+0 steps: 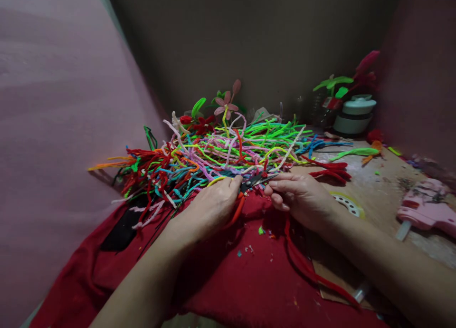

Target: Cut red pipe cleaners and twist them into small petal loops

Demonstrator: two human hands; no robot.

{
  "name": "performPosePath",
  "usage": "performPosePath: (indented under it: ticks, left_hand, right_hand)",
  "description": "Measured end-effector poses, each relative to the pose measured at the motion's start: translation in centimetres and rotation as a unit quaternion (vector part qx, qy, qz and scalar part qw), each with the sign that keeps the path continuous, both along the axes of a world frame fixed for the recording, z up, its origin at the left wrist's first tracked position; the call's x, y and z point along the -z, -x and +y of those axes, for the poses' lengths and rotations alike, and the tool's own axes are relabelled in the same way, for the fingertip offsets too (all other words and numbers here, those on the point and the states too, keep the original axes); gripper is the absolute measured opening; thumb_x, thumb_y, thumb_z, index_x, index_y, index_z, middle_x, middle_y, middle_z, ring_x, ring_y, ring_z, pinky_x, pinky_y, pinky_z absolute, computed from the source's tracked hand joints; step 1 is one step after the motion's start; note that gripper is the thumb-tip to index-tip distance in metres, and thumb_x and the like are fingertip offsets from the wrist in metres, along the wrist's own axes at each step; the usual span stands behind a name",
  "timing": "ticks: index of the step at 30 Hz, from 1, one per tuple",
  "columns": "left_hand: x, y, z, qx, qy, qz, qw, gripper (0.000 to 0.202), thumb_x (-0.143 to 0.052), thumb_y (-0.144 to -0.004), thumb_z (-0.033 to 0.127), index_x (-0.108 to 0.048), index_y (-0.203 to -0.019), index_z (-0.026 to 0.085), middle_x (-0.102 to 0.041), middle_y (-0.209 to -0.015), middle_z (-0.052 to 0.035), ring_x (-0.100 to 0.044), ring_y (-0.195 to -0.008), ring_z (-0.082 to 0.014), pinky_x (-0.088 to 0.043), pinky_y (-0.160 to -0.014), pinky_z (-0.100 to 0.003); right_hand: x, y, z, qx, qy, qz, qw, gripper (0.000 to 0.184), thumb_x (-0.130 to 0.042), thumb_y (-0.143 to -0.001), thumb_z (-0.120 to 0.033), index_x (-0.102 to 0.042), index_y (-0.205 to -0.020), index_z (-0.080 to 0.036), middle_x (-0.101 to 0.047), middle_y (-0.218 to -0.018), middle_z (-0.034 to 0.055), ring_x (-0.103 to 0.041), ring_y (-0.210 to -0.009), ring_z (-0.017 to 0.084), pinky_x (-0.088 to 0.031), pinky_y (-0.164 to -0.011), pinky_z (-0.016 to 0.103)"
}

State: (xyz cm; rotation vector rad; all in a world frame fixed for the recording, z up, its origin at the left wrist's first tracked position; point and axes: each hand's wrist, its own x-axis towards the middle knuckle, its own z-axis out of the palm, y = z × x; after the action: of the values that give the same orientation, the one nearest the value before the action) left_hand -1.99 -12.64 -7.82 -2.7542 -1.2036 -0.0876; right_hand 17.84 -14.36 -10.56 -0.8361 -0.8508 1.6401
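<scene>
In the middle of the head view, my left hand [215, 202] is closed around the orange handles of a pair of scissors [255, 179], whose dark blades point right toward my other hand. My right hand [304, 197] pinches a red pipe cleaner [302, 266] near the blade tips, and its long tail hangs down to the lower right. A small red piece [264, 174] shows at the blades; whether it is being cut I cannot tell. Just beyond both hands lies a big heap of coloured pipe cleaners [228, 149].
Red cloth [228, 275] with small scraps covers the near side. On the right are a tape roll [347, 204], a pink glue gun [425, 204] and a lidded pot [354, 116]. Pipe-cleaner flowers [226, 105] stand behind the heap. A dark flat object [121, 230] lies left.
</scene>
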Motion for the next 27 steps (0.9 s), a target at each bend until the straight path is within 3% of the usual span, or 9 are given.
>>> performPosePath:
  ticks: [9,17,21,27]
  left_hand:
    - [-0.5,-0.1,-0.1,-0.005,0.095,-0.050,0.994,0.030,-0.033,-0.085,0.017,-0.046,-0.112,0.017,-0.061,-0.101,-0.0113,-0.061,-0.087,-0.0200,-0.048,-0.077,-0.032]
    - [-0.5,-0.3,-0.5,-0.031,0.144,-0.071,0.987,0.022,-0.037,-0.085,0.020,-0.049,-0.104,0.017,-0.062,-0.077,-0.0062,-0.059,-0.065,-0.0160,-0.042,-0.060,-0.025]
    - [-0.7,0.0,0.1,-0.033,0.132,-0.089,0.987,0.015,-0.040,-0.085,0.024,-0.048,-0.095,0.017,-0.059,-0.070,-0.0036,-0.053,-0.059,-0.0125,-0.038,-0.055,-0.022]
    - [-0.4,0.3,1.4,-0.070,0.137,-0.170,0.973,0.017,-0.043,-0.083,0.030,-0.048,-0.093,0.016,-0.053,-0.065,0.0019,-0.047,-0.055,-0.0096,-0.035,-0.054,-0.021]
  right_hand:
    - [-0.3,0.0,-0.1,-0.017,0.010,0.016,1.000,0.007,-0.063,-0.061,-0.013,-0.056,-0.058,-0.013,-0.057,-0.057,0.0010,-0.036,-0.038,0.003,-0.017,-0.037,0.020]
    - [-0.7,0.3,-0.3,-0.020,0.027,0.017,0.999,0.017,-0.054,-0.065,-0.010,-0.046,-0.051,-0.015,-0.044,-0.046,-0.0040,-0.023,-0.032,0.001,-0.011,-0.036,0.020]
    - [-0.8,0.4,-0.5,-0.034,0.065,0.019,0.997,0.003,-0.055,-0.064,-0.011,-0.056,-0.063,-0.013,-0.041,-0.043,-0.0061,-0.019,-0.032,0.001,-0.009,-0.035,0.018]
    - [-0.6,0.3,-0.7,-0.050,0.070,0.032,0.996,0.011,-0.061,-0.070,-0.019,-0.062,-0.077,-0.012,-0.038,-0.042,-0.0082,-0.019,-0.032,0.000,-0.011,-0.035,0.018]
